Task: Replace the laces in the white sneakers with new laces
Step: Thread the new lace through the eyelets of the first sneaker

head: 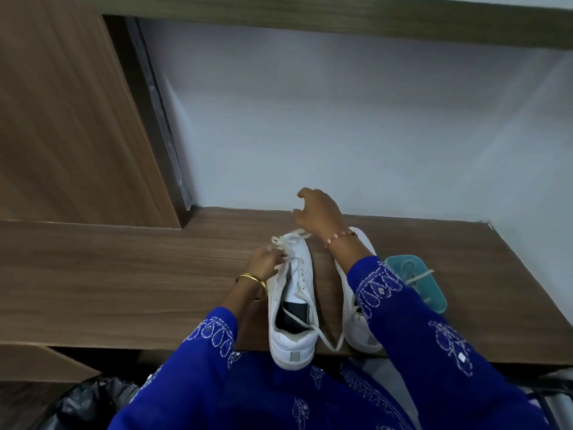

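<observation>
A person in blue embroidered sleeves works on a pair of white leather sneakers on a brown wood-grain table (124,274).

The left hand (263,259) pinches the white lace (290,240) at the toe end of the left sneaker (293,305), whose heel overhangs the table edge. The right hand (319,212) is raised above the lace with fingers loosely curled; whether it grips the lace cannot be told. The right sneaker (359,324) lies beneath that forearm, beside a teal plastic tray (434,293) holding a lace.

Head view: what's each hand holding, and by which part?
Left hand pinches the lace beside the toe end of the left sneaker. Right hand seems to pull the same lace's far end; unclear.
</observation>
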